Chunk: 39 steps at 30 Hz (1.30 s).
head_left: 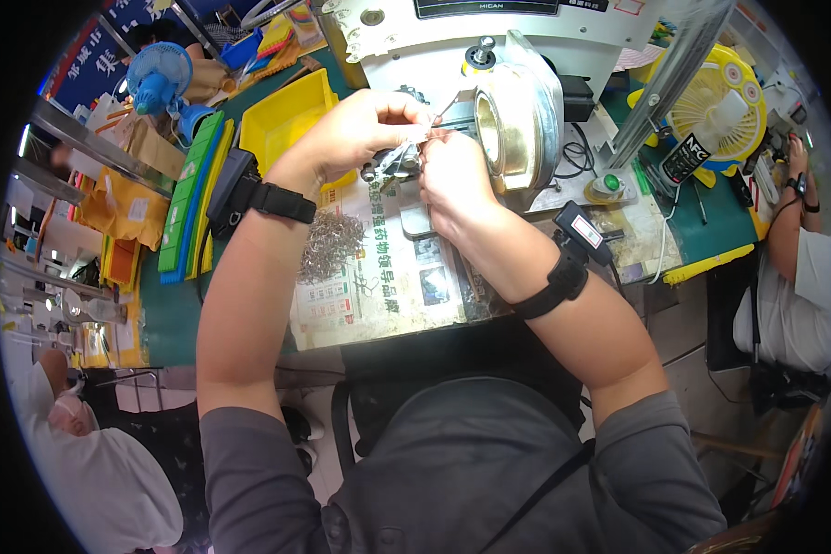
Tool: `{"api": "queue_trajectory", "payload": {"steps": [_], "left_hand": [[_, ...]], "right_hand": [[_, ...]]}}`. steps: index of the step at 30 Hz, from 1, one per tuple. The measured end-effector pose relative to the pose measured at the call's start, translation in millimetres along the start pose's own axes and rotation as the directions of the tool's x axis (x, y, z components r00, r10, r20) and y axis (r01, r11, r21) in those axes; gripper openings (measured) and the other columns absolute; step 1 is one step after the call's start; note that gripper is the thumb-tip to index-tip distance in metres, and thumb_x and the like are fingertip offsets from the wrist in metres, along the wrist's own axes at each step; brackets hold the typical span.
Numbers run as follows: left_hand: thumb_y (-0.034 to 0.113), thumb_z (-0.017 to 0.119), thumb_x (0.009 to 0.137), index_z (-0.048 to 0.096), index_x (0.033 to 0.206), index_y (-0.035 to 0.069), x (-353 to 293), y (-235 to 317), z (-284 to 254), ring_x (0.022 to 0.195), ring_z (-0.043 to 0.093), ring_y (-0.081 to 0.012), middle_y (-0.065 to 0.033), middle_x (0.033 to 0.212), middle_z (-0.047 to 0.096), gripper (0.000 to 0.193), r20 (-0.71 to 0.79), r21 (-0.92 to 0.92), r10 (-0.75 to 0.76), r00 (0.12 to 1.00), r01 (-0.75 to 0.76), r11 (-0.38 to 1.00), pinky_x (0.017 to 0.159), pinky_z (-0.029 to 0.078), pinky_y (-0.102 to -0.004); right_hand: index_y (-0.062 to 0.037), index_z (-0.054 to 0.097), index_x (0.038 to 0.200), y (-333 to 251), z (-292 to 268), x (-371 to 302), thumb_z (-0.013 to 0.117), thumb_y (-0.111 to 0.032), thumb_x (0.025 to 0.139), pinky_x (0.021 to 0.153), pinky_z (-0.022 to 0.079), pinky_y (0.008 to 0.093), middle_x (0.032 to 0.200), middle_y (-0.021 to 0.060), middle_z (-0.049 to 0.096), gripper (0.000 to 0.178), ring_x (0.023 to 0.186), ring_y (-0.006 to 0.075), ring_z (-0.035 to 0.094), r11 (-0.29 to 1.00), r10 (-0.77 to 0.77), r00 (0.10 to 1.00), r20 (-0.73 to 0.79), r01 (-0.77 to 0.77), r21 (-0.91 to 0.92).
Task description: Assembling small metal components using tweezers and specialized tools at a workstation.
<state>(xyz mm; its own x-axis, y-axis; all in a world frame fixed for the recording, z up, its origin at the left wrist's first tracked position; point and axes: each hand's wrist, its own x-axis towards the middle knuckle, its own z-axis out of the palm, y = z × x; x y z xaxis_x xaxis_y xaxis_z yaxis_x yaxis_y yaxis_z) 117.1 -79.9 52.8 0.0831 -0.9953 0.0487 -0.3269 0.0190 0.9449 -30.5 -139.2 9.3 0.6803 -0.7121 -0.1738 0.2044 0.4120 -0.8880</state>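
Note:
Both my hands meet at the front of a white bench machine (452,28), left of its big round metal wheel housing (526,120). My left hand (365,134) is closed, thumb and fingers pinched together; what they pinch is too small to make out. Beside it my right hand (457,175) is curled closed, fingertips almost touching the left ones, its grip hidden. A thin dark strip (454,104) rises from around the fingertips. Under the hands shows part of a shiny metal fixture (399,162). A tangled heap of thin silvery pieces (332,245) lies close to my left forearm.
A yellow bin (277,125) stands behind my left wrist, with stacked green, blue and yellow trays (194,198) farther left. A blue fan (160,74) and a yellow fan (711,102) stand at the sides. Loose cables (577,157) lie right. People (794,286) sit on both sides.

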Motion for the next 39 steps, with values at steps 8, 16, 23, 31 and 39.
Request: {"api": "queue_trajectory", "payload": {"steps": [8,16,23,31,39], "left_hand": [[-0.002,0.067,0.069,0.065,0.085,0.007,-81,49,99,0.097,0.064,-0.0317,-0.0096,0.095,0.064,0.019,-0.032,0.956,0.777,0.629,-0.207,0.208,0.08,0.047,-0.0434],[-0.001,0.067,0.074,0.065,0.091,0.005,-84,2,120,0.087,0.068,-0.0261,-0.014,0.117,0.067,0.018,-0.225,0.915,0.695,0.683,-0.096,0.391,0.072,0.052,-0.0355],[-0.006,0.07,0.073,0.064,0.088,0.004,-76,13,123,0.085,0.071,-0.0271,-0.0203,0.126,0.065,0.019,-0.255,0.897,0.562,0.787,-0.024,0.441,0.069,0.054,-0.0346],[-0.003,0.069,0.07,0.065,0.091,0.007,-97,-14,116,0.076,0.064,-0.0269,-0.0091,0.096,0.065,0.024,-0.226,0.885,0.664,0.713,-0.135,0.446,0.065,0.05,-0.0367],[-0.002,0.072,0.075,0.065,0.089,0.007,-99,-22,111,0.074,0.063,-0.0286,-0.0082,0.086,0.065,0.018,-0.195,0.842,0.626,0.755,-0.199,0.501,0.064,0.047,-0.0381]], "right_hand": [[-0.0079,0.059,0.105,6,-79,-102,0.054,-0.022,0.105,0.05,0.033,0.0222,0.069,-0.004,0.049,0.014,0.055,0.0046,0.04,1.0,0.02,0.955,0.295,-0.018,-0.01],[-0.0058,0.064,0.108,-19,-118,-86,0.067,-0.006,0.082,0.068,0.052,0.0415,0.087,0.0131,0.064,0.025,0.077,0.0312,0.066,0.229,-0.215,0.698,0.683,0.716,-0.66],[-0.0067,0.065,0.113,-22,-115,-73,0.064,-0.002,0.078,0.071,0.054,0.0435,0.092,0.012,0.062,0.035,0.085,0.0326,0.065,0.003,-0.003,0.653,0.757,0.757,-0.653],[-0.0068,0.067,0.112,-3,-114,-56,0.07,-0.01,0.089,0.063,0.052,0.0399,0.089,0.0113,0.065,0.023,0.073,0.0307,0.065,0.119,-0.477,0.498,0.724,0.853,-0.507],[0.0027,0.072,0.099,-69,-96,-95,0.071,-0.006,0.091,0.057,0.051,0.0339,0.078,0.0128,0.069,0.012,0.064,0.0269,0.065,0.054,-0.728,0.325,0.604,0.905,-0.422]]}}
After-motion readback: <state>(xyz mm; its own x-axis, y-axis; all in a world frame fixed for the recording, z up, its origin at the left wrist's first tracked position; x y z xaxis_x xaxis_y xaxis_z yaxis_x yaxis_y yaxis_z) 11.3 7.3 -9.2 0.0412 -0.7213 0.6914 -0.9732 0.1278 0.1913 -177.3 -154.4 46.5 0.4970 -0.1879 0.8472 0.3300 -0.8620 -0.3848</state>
